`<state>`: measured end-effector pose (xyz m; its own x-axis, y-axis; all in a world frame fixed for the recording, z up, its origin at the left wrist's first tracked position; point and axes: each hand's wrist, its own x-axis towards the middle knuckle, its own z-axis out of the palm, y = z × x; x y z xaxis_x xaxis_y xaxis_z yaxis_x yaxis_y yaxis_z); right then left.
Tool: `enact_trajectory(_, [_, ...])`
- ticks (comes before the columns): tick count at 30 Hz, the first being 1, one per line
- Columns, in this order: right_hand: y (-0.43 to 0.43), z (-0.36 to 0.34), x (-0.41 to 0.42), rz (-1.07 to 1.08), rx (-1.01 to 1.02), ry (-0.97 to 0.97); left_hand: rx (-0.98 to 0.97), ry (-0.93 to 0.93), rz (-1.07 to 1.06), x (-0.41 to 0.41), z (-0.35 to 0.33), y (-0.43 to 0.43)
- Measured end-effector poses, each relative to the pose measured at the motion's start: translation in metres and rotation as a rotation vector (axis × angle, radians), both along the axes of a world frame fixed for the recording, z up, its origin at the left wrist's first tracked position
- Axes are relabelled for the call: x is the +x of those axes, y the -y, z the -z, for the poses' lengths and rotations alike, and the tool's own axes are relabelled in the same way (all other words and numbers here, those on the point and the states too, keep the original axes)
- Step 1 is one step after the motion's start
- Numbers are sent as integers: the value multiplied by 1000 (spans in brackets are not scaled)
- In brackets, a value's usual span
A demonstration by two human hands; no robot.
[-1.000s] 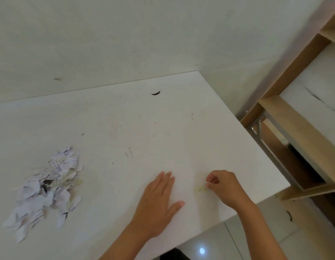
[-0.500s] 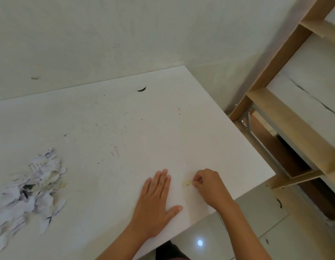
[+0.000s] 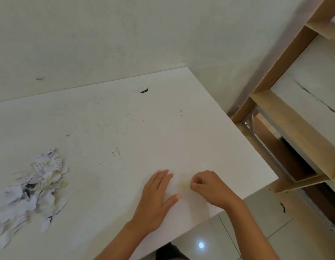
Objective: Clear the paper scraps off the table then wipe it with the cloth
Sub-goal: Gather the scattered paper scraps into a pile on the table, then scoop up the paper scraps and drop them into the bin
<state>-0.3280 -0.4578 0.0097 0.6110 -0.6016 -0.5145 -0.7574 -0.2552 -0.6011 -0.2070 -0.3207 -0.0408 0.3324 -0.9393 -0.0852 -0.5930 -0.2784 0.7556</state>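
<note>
A pile of torn white paper scraps (image 3: 31, 192) lies at the left on the white table (image 3: 125, 128). My left hand (image 3: 157, 199) rests flat on the table near its front edge, fingers straight. Just to its right, my right hand (image 3: 209, 188) has its fingers curled, fingertips down on the table. A small, faint yellowish scrap or smear (image 3: 183, 186) lies between the two hands, right at those fingertips. Whether the fingers pinch it is unclear. No cloth is in view.
A small dark sliver (image 3: 144, 90) lies near the table's back edge, and faint marks dot the surface. The wall runs along the back. A wooden shelf frame (image 3: 294, 117) stands close to the right edge. Tiled floor (image 3: 256, 231) shows beyond the front right corner.
My right hand has drawn leftward, closer to my left hand, its fingers still curled at the yellowish spot. My left hand has stayed flat. The view has shifted slightly.
</note>
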Motion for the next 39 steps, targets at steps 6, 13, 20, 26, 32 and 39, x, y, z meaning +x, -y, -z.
enact_trajectory(6, [-1,-19,17,-47,212,145,-138,-421,-180,11,-30,7])
enact_trajectory(13, [-13,-9,66,-95,178,160,-106,-290,-471,76,-49,-48])
enact_trajectory(20, [-70,-3,124,-234,157,130,129,-98,-741,185,-60,-154])
enact_trajectory(26, [-128,-2,170,-315,114,126,313,137,-584,206,-29,-164])
enact_trajectory(32, [-160,-1,216,-263,-14,177,109,415,-489,199,-22,-178])
enact_trajectory(39, [-200,5,274,-349,-85,153,-8,143,-542,218,-22,-229])
